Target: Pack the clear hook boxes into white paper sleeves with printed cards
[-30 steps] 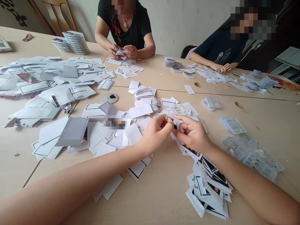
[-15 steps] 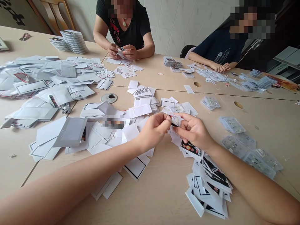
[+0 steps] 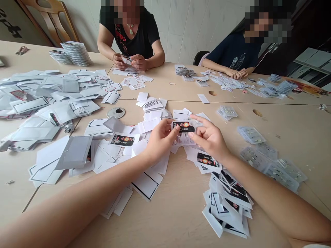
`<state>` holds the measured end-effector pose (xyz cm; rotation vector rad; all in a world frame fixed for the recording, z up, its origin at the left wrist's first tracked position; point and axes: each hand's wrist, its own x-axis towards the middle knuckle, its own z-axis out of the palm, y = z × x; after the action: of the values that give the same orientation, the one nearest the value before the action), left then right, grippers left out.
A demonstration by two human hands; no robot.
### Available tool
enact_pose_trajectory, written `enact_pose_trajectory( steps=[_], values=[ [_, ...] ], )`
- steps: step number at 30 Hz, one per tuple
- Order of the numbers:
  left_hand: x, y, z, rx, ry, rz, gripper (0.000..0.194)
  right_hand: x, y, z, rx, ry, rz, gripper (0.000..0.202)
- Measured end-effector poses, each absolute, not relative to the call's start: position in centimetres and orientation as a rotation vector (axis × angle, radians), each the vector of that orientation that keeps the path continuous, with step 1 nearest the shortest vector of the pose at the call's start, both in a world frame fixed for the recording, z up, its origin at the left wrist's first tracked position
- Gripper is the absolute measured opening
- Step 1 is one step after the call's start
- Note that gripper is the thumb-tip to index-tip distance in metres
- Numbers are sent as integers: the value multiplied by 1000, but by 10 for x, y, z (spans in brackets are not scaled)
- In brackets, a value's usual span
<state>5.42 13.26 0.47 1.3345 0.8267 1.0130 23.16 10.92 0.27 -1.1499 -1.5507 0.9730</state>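
Between both hands, above the middle of the table, I hold a small clear plastic case (image 3: 184, 138) with a black printed label across its upper part. My left hand (image 3: 160, 139) is closed on the case's left side, its thumb on the label. My right hand (image 3: 211, 139) grips the right side, thumb at the label's edge and index finger along the top. Small items show through the plastic, too small to name. Below my right hand lies a pile of black-printed cards (image 3: 229, 201). White paper pieces (image 3: 147, 182) lie around my left hand.
A large heap of white papers (image 3: 69, 86) covers the left. Clear cases (image 3: 258, 158) lie at right, and stacked cases (image 3: 76, 53) stand at the back left. Two people sit opposite; one person's hands (image 3: 130, 62) hold a small item. Round holes (image 3: 257, 113) pierce the table (image 3: 178, 213).
The case in my hands has turned so its labelled face shows towards me; before, it was tilted nearly edge-on. My view has shifted slightly. The person opposite has raised the item in their hands.
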Motion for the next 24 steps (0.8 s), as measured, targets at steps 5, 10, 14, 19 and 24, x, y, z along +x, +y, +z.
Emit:
enact_pose_trajectory(
  steps=[5, 10, 14, 19, 24],
  values=[
    [56, 130, -2, 1421, 863, 1136, 22, 229, 112, -7, -1135, -1686, 337, 34],
    [57, 123, -6, 1567, 886, 1201, 21, 230, 112, -4, -1125, -1667, 147, 12],
    [56, 120, -4, 1694, 935, 1251, 21, 230, 111, 1, -1074, -1751, -83, 7],
    [55, 118, 0, 1971, 1115, 1323, 19, 228, 111, 2, -1032, -1807, -190, 10],
    [57, 116, 1, 2112, 1229, 1352, 16, 225, 111, -1, -1083, -1793, -179, 7]
  ],
)
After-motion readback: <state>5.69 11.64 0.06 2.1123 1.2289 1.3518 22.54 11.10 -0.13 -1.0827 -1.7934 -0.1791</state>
